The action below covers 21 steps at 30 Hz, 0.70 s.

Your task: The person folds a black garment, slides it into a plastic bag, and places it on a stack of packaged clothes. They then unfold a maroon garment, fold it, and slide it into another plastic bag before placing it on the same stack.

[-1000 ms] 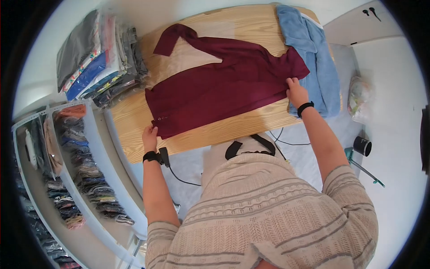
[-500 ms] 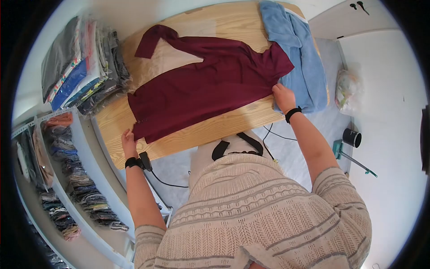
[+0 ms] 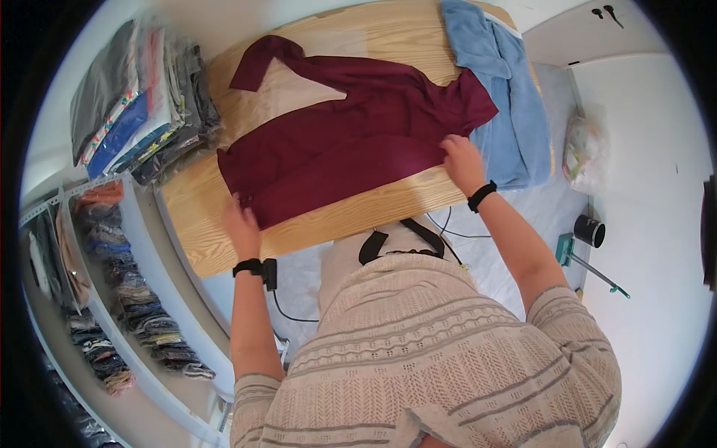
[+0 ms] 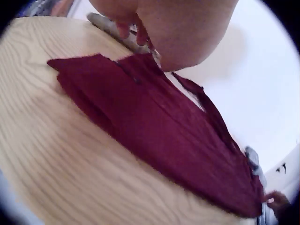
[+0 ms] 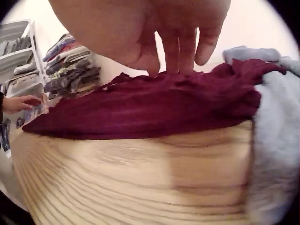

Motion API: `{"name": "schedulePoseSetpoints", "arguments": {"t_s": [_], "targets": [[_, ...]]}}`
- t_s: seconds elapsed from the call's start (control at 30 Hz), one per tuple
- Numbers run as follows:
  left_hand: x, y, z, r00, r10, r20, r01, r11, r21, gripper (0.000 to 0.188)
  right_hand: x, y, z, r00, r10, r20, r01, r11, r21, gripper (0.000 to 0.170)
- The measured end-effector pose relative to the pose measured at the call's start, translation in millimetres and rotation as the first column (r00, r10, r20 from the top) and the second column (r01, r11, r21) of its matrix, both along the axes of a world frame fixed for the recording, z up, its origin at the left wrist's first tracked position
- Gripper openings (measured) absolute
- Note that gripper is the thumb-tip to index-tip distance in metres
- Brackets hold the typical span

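Note:
A maroon long-sleeved top (image 3: 336, 138) lies lengthwise across the wooden table (image 3: 328, 231), one sleeve bent out at the far left. Its high collar (image 3: 472, 101) overlaps a light blue fleecy garment (image 3: 515, 127). At the hem end, by some small buttons, my left hand (image 3: 243, 230) has its fingers loosely extended over the fabric. My right hand (image 3: 464, 164) is at the near edge just below the collar. In the right wrist view, its straight fingers (image 5: 180, 54) point down at the cloth, with gaps between them.
Bagged folded clothes (image 3: 142, 104) are stacked at the table's left end. Shelves (image 3: 131, 261) packed with folded garments stand at lower left. On the right are a plastic bag (image 3: 586, 153), a black bin (image 3: 589, 231) and a green-handled tool (image 3: 590, 265). A cable runs from the left wrist.
Both hands have let go of the top's near edge. The left hand has come inward over the hem, and the right has slid left from the collar. The near side shows a lengthwise crease.

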<state>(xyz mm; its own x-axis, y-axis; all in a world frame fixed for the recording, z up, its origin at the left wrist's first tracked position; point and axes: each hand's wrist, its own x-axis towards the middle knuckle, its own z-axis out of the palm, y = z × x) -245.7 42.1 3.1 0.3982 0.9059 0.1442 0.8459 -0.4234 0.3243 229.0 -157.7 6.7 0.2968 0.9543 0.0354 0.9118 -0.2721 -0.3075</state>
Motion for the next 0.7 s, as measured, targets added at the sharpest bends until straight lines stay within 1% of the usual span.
{"name": "schedulePoseSetpoints", "arguments": {"t_s": [0.03, 0.07, 0.1, 0.13, 0.17, 0.2, 0.27, 0.33, 0.4, 0.47, 0.53, 0.6, 0.67, 0.7], "targets": [[15.1, -6.8, -0.6, 0.996, -0.086, -0.040, 0.084, 0.996, -0.037, 0.049, -8.5, 8.0, -1.9, 0.994, 0.099, -0.046, -0.097, 0.994, 0.056, 0.033], [26.8, -13.5, -2.1, 0.982, -0.172, -0.076, 0.167, 0.983, -0.076, 0.053, -20.9, 12.5, -1.2, 0.994, 0.102, -0.045, -0.099, 0.993, 0.058, 0.033], [37.0, -23.4, -3.8, 0.982, -0.170, -0.076, 0.165, 0.984, -0.073, 0.053, -36.5, 13.8, 2.1, 0.990, 0.121, 0.070, -0.119, 0.992, -0.030, 0.042], [44.5, -34.1, -8.8, 0.968, -0.120, -0.220, 0.082, 0.982, -0.171, 0.057, -44.4, 15.1, 3.6, 0.972, 0.148, 0.182, -0.128, 0.985, -0.118, 0.052], [48.4, -40.8, -12.1, 0.928, -0.082, -0.363, -0.015, 0.967, -0.255, 0.061, -44.1, 13.0, -8.8, 0.988, 0.099, 0.115, -0.064, 0.958, -0.278, 0.061], [47.5, -44.3, -15.8, 0.928, -0.078, -0.363, -0.018, 0.967, -0.253, 0.061, -43.7, 12.0, -10.0, 0.988, 0.102, 0.115, -0.067, 0.959, -0.276, 0.061], [42.3, -54.1, -21.6, 0.898, -0.095, -0.430, -0.011, 0.972, -0.236, 0.067, -45.1, 3.6, -10.7, 0.991, 0.056, 0.123, -0.020, 0.962, -0.274, 0.061], [37.8, -62.4, -18.9, 0.894, -0.097, -0.437, -0.001, 0.976, -0.219, 0.068, -44.5, -5.9, -10.0, 0.991, 0.065, 0.117, -0.030, 0.960, -0.279, 0.063], [32.5, -70.7, -13.2, 0.898, -0.138, -0.418, 0.030, 0.967, -0.254, 0.068, -47.5, -16.7, -4.8, 0.992, 0.073, 0.100, -0.038, 0.946, -0.323, 0.063], [29.3, -83.6, -7.8, 0.903, -0.128, -0.410, 0.022, 0.967, -0.253, 0.069, -49.9, -24.3, -0.1, 0.992, 0.086, 0.093, -0.050, 0.940, -0.337, 0.064], [26.3, -97.6, -1.6, 0.911, -0.105, -0.399, -0.032, 0.946, -0.322, 0.069, -52.5, -29.6, 1.1, 0.995, 0.097, 0.023, -0.083, 0.931, -0.356, 0.065], [22.6, -103.3, 0.6, 0.903, -0.089, -0.420, -0.047, 0.952, -0.304, 0.068, -52.3, -30.7, 3.3, 0.993, 0.114, 0.012, -0.103, 0.927, -0.362, 0.065], [16.1, -102.9, 1.9, 0.922, -0.103, -0.373, -0.020, 0.950, -0.311, 0.065, -50.6, -28.0, 5.5, 0.994, 0.103, -0.049, -0.114, 0.902, -0.417, 0.068], [17.7, -99.0, 8.0, 0.930, -0.093, -0.355, -0.017, 0.956, -0.294, 0.061, -49.8, -23.6, 11.0, 0.992, 0.093, -0.084, -0.120, 0.893, -0.433, 0.065]]}}
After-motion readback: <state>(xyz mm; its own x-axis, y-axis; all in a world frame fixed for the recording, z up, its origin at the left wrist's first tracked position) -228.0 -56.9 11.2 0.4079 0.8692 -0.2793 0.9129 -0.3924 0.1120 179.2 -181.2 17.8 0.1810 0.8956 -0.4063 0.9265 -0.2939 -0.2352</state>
